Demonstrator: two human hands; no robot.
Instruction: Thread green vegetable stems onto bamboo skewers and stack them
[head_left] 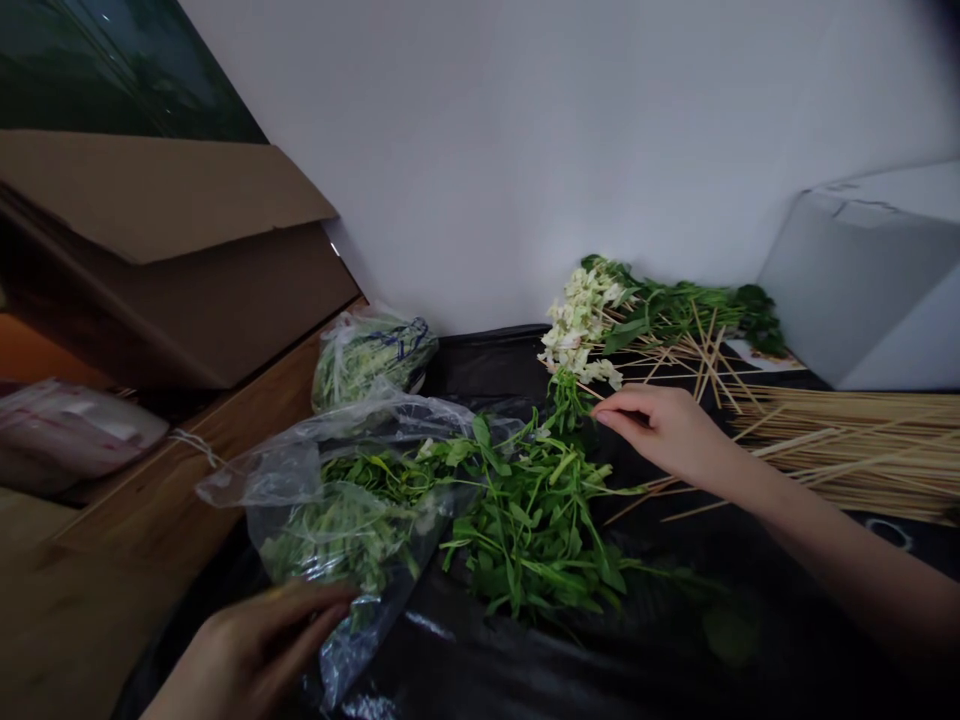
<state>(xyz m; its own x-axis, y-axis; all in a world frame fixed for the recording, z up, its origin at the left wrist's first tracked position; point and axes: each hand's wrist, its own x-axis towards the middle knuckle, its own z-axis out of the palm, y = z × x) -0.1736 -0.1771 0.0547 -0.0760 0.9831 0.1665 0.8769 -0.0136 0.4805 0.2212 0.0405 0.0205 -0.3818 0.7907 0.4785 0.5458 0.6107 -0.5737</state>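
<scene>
The right hand has thumb and forefinger meeting in a pinch, apparently on a thin stick; the exact contact is too small to make out. The stick lies just beyond those fingertips, its long axis slanting away and leftward, its far end pointing to the white flowers. The loose greens spread nearer the body and to the left of the right fingers, which are the closer pair; their stems point several ways, one trailing off rightward. The left hand has its fingers drawn together at the near edge of the clear bag; whether they grip its film I cannot tell. The bag lies just beyond them, its mouth opening rightward toward the loose greens. The long sticks lie to the right of the right fingers, running roughly crosswise.
</scene>
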